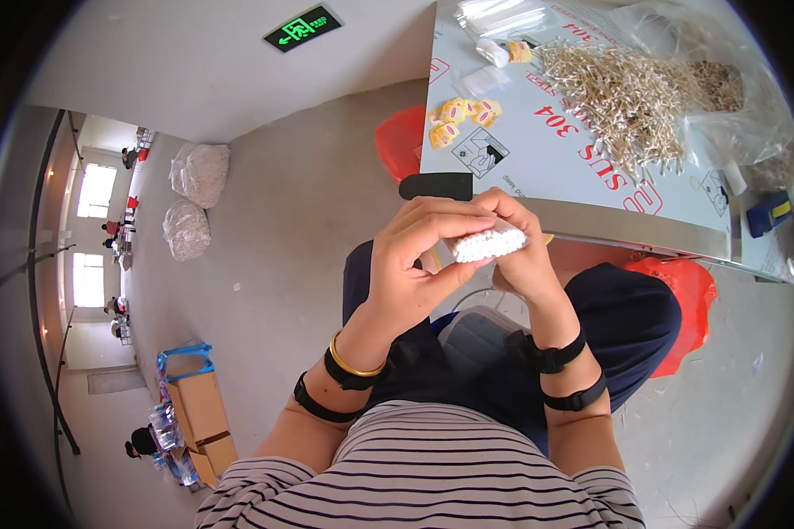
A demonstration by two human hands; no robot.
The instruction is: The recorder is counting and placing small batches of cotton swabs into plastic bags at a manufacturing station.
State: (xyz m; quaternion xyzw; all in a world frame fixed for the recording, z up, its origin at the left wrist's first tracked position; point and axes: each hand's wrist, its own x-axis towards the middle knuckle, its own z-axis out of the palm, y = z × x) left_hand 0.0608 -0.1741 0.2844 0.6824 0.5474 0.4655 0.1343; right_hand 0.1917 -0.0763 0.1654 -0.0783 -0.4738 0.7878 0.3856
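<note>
A tight bundle of cotton swabs (490,245) is held over my lap, its white tips packed together toward me. My left hand (408,257) curves round its left side, fingers over the top and thumb below. From the other side my right hand (522,257) grips it too, with part of the palm hidden behind the bundle. A bit of yellow shows by each hand, too small to name. Beyond my hands, on the metal-topped table (520,181), lies a big loose heap of cotton swabs (622,101). Several yellow printed labels (459,115) lie at the table's left.
A clear plastic bag (741,115) spreads beside the heap. A blue tape dispenser (769,214) sits at the far right. Red plastic bags (684,304) hang near my right knee. Cardboard boxes (199,407) and stuffed clear sacks (198,174) stand on the floor at left.
</note>
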